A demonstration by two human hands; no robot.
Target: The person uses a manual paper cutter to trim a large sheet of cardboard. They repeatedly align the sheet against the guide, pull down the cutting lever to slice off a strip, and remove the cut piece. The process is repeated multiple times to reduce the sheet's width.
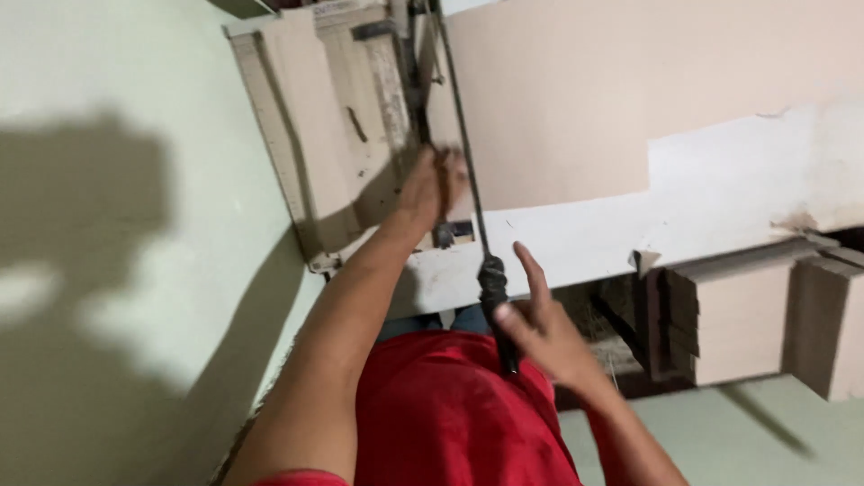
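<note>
A lever paper cutter with a worn beige wooden board [310,117] lies on the table ahead of me. Its long dark lever arm [463,135] ends in a black handle [495,297] near my red shirt. My right hand [540,333] touches the black handle with thumb and palm while the fingers are spread loosely. My left hand [434,184] is stretched out and presses down on the board beside the blade, fingers curled; motion blur hides what lies under it. A large sheet of beige cardboard [612,81] extends to the right from the cutter.
A white sheet or table edge [720,198] runs under the cardboard to the right. Stacks of cut beige cardboard pieces [738,315] stand below at the right. A pale green wall or floor [117,270] with shadows fills the left side.
</note>
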